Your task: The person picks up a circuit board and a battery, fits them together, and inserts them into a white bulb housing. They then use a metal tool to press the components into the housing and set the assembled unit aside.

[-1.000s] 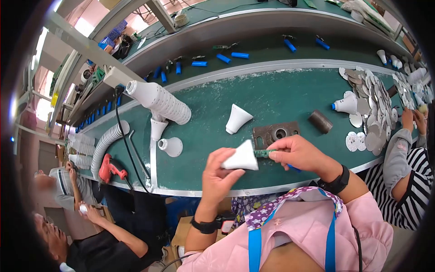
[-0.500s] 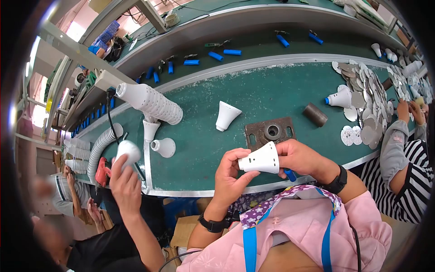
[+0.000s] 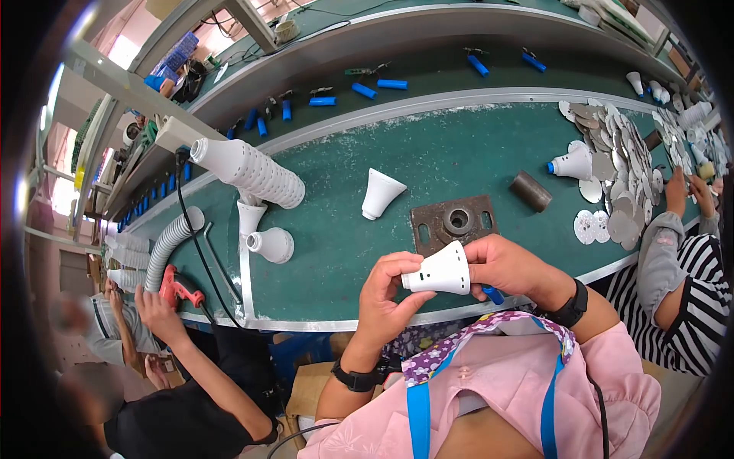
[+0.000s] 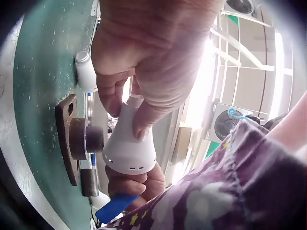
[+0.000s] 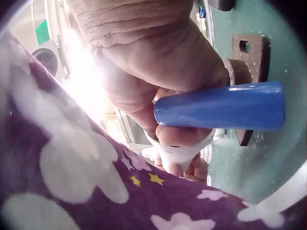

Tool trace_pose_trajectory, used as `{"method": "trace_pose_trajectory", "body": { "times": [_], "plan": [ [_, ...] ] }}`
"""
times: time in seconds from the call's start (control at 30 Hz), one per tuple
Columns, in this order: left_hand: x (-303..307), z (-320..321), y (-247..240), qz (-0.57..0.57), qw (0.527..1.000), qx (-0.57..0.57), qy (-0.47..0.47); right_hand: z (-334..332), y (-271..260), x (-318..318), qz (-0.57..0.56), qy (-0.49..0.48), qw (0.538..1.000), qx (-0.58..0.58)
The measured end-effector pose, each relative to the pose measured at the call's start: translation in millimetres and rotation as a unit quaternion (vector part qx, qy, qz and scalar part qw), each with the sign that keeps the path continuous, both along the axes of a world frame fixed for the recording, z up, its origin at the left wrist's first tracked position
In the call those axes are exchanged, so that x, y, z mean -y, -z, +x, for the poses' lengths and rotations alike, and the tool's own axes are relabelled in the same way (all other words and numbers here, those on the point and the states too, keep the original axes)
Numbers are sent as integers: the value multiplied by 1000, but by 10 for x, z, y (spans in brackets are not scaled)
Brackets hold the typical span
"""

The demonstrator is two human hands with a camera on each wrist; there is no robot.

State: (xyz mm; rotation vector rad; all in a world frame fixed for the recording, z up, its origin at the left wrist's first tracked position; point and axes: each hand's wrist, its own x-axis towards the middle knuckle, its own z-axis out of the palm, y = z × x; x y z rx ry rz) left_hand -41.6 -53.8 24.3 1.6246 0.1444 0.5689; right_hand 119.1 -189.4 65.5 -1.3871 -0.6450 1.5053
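A white cone-shaped bulb housing [image 3: 442, 271] lies sideways between the hands, narrow neck to the left. My left hand [image 3: 388, 291] grips it near the neck, thumb along its side in the left wrist view. At the wide, slotted end is my right hand [image 3: 508, 266], its fingertips right at the mouth. A blue cylindrical battery [image 5: 220, 108] is tucked among the right hand's curled fingers, sticking out past them. The green circuit board seen earlier is hidden. Just behind the hands lies a brown metal plate with a round collar [image 3: 459, 222].
Another housing [image 3: 382, 193] stands behind, with a stack of housings [image 3: 252, 172] at left. A metal tube [image 3: 531, 192] and a pile of metal discs [image 3: 623, 168] lie right. A red glue gun [image 3: 180, 287] is near a neighbour's hand [image 3: 160, 315]. Blue batteries [image 3: 392, 85] line the shelf.
My right hand has moved in to the housing's mouth, and the green board has gone out of sight. The housing has turned slightly. The neighbour's hand has moved back left without its white piece.
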Motion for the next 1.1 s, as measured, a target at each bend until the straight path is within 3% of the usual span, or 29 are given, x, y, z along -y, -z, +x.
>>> {"method": "trace_pose_trajectory", "body": {
  "times": [0.53,0.63,0.7,0.73,0.83,1.0,1.07,1.1],
  "plan": [
    [-22,23,15,-7,1000,12,24,5,-26,39,26,-6,1000,-16],
    [-42,21,27,1,1000,14,24,-12,8,75,22,4,999,-40],
    [-60,20,28,11,1000,10,21,-36,87,107,61,51,985,-151],
    [-67,19,23,26,999,13,15,-38,84,102,60,52,985,-151],
    [-36,24,-16,48,999,16,-5,-66,41,84,78,-4,997,30],
    [6,-14,-81,27,998,-13,-53,-106,55,50,56,48,997,-5],
    [19,-54,-89,76,989,-77,-100,-138,99,41,45,54,998,1],
    [54,-51,-82,-58,990,-67,-110,-164,157,16,126,59,987,87]
  ]
}}
